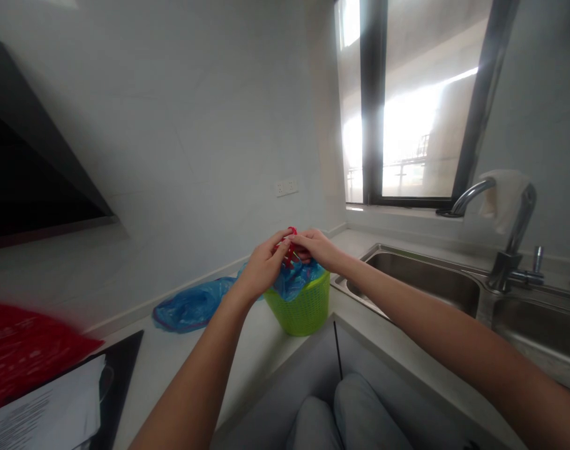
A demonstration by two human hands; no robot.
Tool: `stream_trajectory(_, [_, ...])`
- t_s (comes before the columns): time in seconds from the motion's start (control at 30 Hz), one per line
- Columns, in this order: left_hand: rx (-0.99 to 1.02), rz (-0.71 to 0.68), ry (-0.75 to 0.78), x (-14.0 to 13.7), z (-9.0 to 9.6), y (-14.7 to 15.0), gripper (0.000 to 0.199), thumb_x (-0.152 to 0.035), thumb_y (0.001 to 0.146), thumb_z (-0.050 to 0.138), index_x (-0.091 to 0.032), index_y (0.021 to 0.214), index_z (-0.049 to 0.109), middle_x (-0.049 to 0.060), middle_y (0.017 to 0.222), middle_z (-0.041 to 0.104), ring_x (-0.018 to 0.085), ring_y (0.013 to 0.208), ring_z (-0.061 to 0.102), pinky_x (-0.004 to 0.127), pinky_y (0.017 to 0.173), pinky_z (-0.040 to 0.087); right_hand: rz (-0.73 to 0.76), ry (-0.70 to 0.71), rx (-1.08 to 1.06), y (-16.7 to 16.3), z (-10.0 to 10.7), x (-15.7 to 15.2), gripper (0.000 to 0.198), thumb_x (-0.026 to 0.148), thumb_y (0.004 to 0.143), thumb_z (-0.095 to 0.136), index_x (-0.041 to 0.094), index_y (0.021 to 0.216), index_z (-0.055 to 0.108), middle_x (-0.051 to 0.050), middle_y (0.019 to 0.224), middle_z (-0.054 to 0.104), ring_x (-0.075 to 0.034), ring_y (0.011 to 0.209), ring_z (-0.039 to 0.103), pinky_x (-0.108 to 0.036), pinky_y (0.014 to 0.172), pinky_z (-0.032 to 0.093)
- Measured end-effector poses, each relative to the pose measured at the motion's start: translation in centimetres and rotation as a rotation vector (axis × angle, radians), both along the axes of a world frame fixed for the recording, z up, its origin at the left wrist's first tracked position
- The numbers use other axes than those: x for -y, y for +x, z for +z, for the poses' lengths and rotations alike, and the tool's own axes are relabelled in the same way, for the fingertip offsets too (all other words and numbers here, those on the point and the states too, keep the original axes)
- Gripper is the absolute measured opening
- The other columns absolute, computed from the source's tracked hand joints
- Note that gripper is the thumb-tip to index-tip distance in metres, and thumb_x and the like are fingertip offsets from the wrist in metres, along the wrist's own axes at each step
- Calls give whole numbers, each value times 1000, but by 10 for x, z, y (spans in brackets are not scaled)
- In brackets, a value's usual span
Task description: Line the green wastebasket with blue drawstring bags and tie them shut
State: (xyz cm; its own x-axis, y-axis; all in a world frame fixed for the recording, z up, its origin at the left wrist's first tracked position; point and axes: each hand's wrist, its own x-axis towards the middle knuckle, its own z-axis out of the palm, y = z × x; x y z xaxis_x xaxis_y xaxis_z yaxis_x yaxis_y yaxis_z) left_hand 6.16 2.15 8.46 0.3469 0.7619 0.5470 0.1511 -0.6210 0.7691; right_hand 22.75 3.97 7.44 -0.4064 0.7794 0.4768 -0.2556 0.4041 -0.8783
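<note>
Head view: left hand (262, 265) and right hand (321, 247) pinch red strip (289, 255) between fingers (304, 239) above green basket (304, 312); hard tugging could tear blue plastic (292, 286).

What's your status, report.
Left hand and right hand: closed on crumpled red material, above green perforated plastic basket. Translucent blue plastic bag over basket's rim. Fingers partly hide red material.

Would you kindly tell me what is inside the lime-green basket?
Blue plastic drapes over the rim of the lime-green basket; that plastic, the left hand and right hand hide anything deeper.
</note>
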Motion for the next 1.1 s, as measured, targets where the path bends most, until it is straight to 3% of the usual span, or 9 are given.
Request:
stream_trajectory(0.07, [23,80,96,-1,-2,-1,32,-40,92,63,-20,115,72,7,94,74,20,82,67,28,74,50,-53,-54,-23,-3,2,0,45,48,82,70,20,59,43,9,49,32,-5,42,27,-21,41,20])
stream_trajectory(0.17, [92,160,120,-1,-6,0,26,-40,86,69,-19,101,69,5,86,73,18,78,67,26,69,48,-105,-98,-31,-6,4,1,45,43,83,69,21,57,39,9,48,32,-5,41,29,-21,39,22])
stream_trajectory(0.3, [143,242,121,-1,-12,2,33,-40,81,74,-19,104,63,5,87,73,19,80,69,27,69,51,-153,-101,-27,-11,1,-1,45,43,88,65,21,58,39,8,47,32,-5,39,29,-19,38,24])
stream_trajectory(0.5, [-90,380,334,3,-15,1,22,-33,87,67,-21,105,66,4,96,72,17,85,68,28,78,52,-162,-33,12,-15,-2,-1,40,46,91,62,18,66,50,8,49,38,-5,41,33,-18,39,29])
stream_trajectory(0.67, [-109,462,409,4,-15,2,10,-30,90,62,-20,91,65,1,84,71,16,79,67,27,76,50,-167,-126,-58,-18,2,4,19,32,93,61,21,87,46,11,50,42,-6,39,34,-17,40,31])
stream_trajectory(0.73, [-142,461,441,3,-16,2,10,-28,90,61,-20,92,67,1,85,72,15,78,67,26,76,50,-199,-167,-92,-19,2,4,20,30,93,61,22,93,43,13,48,42,-6,38,34,-16,39,31])
stream_trajectory(0.9, [-298,420,553,-1,-20,0,18,-31,91,64,-20,103,70,4,94,73,17,82,67,29,79,50,-290,-190,-107,-17,1,3,24,23,90,64,23,91,40,13,46,45,-7,37,38,-16,39,34])
stream_trajectory(1.1, [-448,472,668,-1,-23,-2,20,-26,94,55,-19,105,71,7,94,71,21,87,65,32,80,48,-252,-151,-69,-14,-1,4,13,20,88,55,22,83,43,11,48,44,-7,40,38,-17,42,34])
